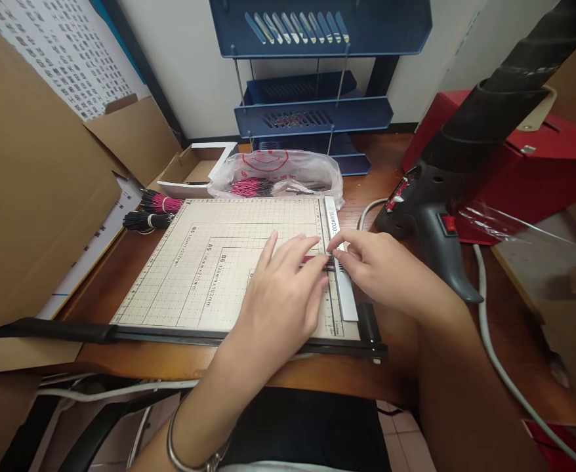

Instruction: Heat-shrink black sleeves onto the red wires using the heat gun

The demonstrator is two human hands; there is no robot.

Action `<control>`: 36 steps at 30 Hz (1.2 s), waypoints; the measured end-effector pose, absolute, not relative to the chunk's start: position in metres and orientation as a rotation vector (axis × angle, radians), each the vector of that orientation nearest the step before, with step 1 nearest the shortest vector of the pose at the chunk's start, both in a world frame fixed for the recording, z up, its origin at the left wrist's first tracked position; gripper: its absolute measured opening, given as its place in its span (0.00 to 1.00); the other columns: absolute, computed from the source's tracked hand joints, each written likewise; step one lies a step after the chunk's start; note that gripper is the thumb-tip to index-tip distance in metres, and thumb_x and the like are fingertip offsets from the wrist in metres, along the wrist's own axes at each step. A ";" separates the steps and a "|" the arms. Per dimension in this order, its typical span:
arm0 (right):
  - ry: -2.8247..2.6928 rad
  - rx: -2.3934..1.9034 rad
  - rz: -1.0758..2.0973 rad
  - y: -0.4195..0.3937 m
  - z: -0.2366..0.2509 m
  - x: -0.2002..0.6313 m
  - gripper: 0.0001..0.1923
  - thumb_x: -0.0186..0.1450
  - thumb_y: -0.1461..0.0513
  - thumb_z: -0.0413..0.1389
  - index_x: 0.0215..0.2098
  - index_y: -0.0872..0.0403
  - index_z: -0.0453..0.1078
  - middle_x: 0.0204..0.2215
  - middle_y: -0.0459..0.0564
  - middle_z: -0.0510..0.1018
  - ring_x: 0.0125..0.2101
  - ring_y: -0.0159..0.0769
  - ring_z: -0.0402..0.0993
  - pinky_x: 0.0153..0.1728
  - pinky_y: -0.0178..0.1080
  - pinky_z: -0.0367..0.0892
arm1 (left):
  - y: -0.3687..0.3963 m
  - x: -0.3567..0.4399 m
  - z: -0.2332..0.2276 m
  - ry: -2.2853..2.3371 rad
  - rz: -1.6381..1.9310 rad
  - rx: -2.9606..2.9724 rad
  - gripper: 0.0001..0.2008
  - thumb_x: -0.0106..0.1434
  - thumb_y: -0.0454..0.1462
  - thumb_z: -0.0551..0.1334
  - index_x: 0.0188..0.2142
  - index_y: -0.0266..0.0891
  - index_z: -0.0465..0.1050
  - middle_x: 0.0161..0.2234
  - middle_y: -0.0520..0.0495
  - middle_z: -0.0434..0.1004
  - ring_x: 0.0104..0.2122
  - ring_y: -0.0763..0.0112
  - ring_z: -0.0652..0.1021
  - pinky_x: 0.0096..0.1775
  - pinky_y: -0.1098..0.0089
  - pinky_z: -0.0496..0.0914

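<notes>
- Pink-and-black wires [317,259], a short bunch, lie on the paper trimmer board [204,269] at frame centre, ends against the white ruler strip [341,275] at the board's 3 o'clock edge.
- Head view: left hand [281,295] lies flat on the bunch, fingers [300,252] pressed together and stretched toward 2 o'clock, pinning the wires down.
- Right hand [381,269] comes in from 4 o'clock; thumb and forefinger pinch the wire tips at the ruler strip, other fingers curled.
- Trimmer's black blade arm [121,333] lies down along the board's 6 o'clock edge.
- More wire bundles [153,210] sit at 10 o'clock of the board; a plastic bag [278,174] with more wires at 12 o'clock.
- Black heat gun [430,210] rests on the table [396,170] at 2 o'clock, red box [554,157] behind it; blue tray rack [317,111] at 12 o'clock; cardboard [32,183] at 9 o'clock.
- Step, by my read: lining up wire ends against the ruler strip. Next move likely calls for keeping the bunch pinned flat and the tips even.
</notes>
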State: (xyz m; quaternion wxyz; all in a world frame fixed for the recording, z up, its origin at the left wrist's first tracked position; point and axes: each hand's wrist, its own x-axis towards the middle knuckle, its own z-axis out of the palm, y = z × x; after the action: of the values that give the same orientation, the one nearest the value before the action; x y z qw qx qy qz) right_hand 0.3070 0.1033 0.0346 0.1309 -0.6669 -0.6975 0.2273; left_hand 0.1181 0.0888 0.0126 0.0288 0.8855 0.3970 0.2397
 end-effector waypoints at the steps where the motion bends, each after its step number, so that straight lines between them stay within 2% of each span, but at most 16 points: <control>1: -2.026 -1.941 0.659 0.103 0.035 0.307 0.12 0.70 0.60 0.48 0.45 0.49 0.73 0.27 0.45 0.74 0.28 0.31 0.64 0.32 0.34 0.53 | 0.094 0.120 0.015 1.249 0.785 2.738 0.12 0.73 0.33 0.57 0.49 0.37 0.78 0.51 0.42 0.80 0.53 0.58 0.77 0.67 0.47 0.56; 3: -2.030 -1.940 0.664 0.103 0.035 0.306 0.13 0.70 0.60 0.47 0.45 0.49 0.73 0.27 0.45 0.74 0.28 0.31 0.64 0.32 0.35 0.53 | 0.103 0.125 0.018 1.319 0.799 2.758 0.08 0.70 0.33 0.60 0.40 0.38 0.79 0.36 0.45 0.81 0.42 0.59 0.78 0.59 0.48 0.65; 5: -2.036 -1.933 0.668 0.103 0.036 0.305 0.13 0.70 0.60 0.47 0.46 0.49 0.73 0.28 0.46 0.75 0.28 0.31 0.65 0.32 0.35 0.52 | 0.109 0.129 0.019 1.368 0.736 2.777 0.06 0.69 0.35 0.62 0.37 0.38 0.80 0.32 0.45 0.78 0.38 0.57 0.77 0.49 0.52 0.70; 7: -2.046 -1.927 0.668 0.103 0.036 0.305 0.14 0.70 0.60 0.47 0.45 0.50 0.73 0.30 0.47 0.76 0.29 0.32 0.66 0.32 0.35 0.52 | 0.112 0.131 0.018 1.361 0.654 2.790 0.06 0.68 0.36 0.63 0.37 0.39 0.80 0.32 0.45 0.78 0.37 0.57 0.77 0.45 0.54 0.69; 12: -2.051 -1.925 0.659 0.102 0.035 0.305 0.14 0.70 0.61 0.47 0.45 0.50 0.73 0.34 0.48 0.79 0.32 0.33 0.69 0.32 0.35 0.52 | 0.111 0.133 0.013 1.335 0.589 2.795 0.09 0.70 0.35 0.61 0.35 0.40 0.80 0.32 0.46 0.80 0.36 0.60 0.76 0.42 0.56 0.64; 19: -2.045 -1.930 0.670 0.103 0.035 0.305 0.14 0.71 0.60 0.46 0.44 0.49 0.73 0.33 0.47 0.78 0.31 0.33 0.68 0.32 0.35 0.52 | 0.110 0.135 0.011 1.403 0.573 2.777 0.09 0.71 0.36 0.60 0.37 0.40 0.79 0.33 0.46 0.80 0.37 0.58 0.77 0.43 0.55 0.64; 21: -2.042 -1.928 0.674 0.103 0.035 0.306 0.14 0.71 0.60 0.46 0.45 0.49 0.73 0.32 0.47 0.78 0.31 0.33 0.68 0.32 0.35 0.52 | 0.107 0.133 0.012 1.423 0.599 2.773 0.07 0.70 0.37 0.61 0.42 0.40 0.78 0.36 0.45 0.80 0.39 0.56 0.77 0.44 0.55 0.66; 23: -2.036 -1.925 0.667 0.103 0.034 0.306 0.13 0.71 0.59 0.46 0.46 0.48 0.72 0.31 0.47 0.77 0.30 0.33 0.68 0.32 0.35 0.52 | 0.102 0.129 0.011 1.454 0.647 2.756 0.11 0.70 0.39 0.61 0.49 0.39 0.77 0.43 0.43 0.80 0.43 0.54 0.77 0.46 0.54 0.68; 25: -2.037 -1.930 0.651 0.103 0.033 0.305 0.13 0.71 0.59 0.46 0.46 0.48 0.72 0.29 0.47 0.77 0.29 0.33 0.67 0.32 0.35 0.52 | 0.094 0.124 0.010 1.477 0.670 2.743 0.17 0.71 0.41 0.60 0.56 0.37 0.73 0.54 0.39 0.78 0.51 0.52 0.76 0.54 0.51 0.68; 28: -2.040 -1.975 0.577 0.103 0.031 0.299 0.13 0.71 0.57 0.47 0.46 0.49 0.71 0.27 0.48 0.76 0.27 0.34 0.67 0.30 0.36 0.49 | 0.082 0.117 0.006 1.476 0.566 2.745 0.27 0.75 0.47 0.53 0.65 0.31 0.64 0.66 0.36 0.67 0.65 0.49 0.67 0.65 0.46 0.60; 32: -2.049 -2.042 0.448 0.103 0.027 0.289 0.13 0.71 0.57 0.45 0.44 0.49 0.70 0.30 0.50 0.79 0.29 0.38 0.69 0.29 0.36 0.47 | 0.074 0.115 0.001 1.459 0.378 2.710 0.34 0.77 0.51 0.43 0.69 0.27 0.58 0.71 0.36 0.56 0.71 0.52 0.57 0.69 0.46 0.55; 36: -2.071 -2.065 0.469 0.103 0.025 0.286 0.11 0.70 0.58 0.47 0.42 0.48 0.70 0.28 0.49 0.78 0.28 0.37 0.66 0.28 0.36 0.46 | 0.076 0.117 0.000 1.447 0.299 2.674 0.39 0.76 0.55 0.41 0.70 0.26 0.55 0.73 0.36 0.51 0.72 0.52 0.54 0.70 0.47 0.53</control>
State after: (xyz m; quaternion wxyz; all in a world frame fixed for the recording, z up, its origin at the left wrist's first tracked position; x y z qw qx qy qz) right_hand 0.2863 0.1032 0.0252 0.0895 -0.6944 -0.6963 0.1577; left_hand 0.1168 0.0762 0.0002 0.0433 0.8745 0.4732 0.0979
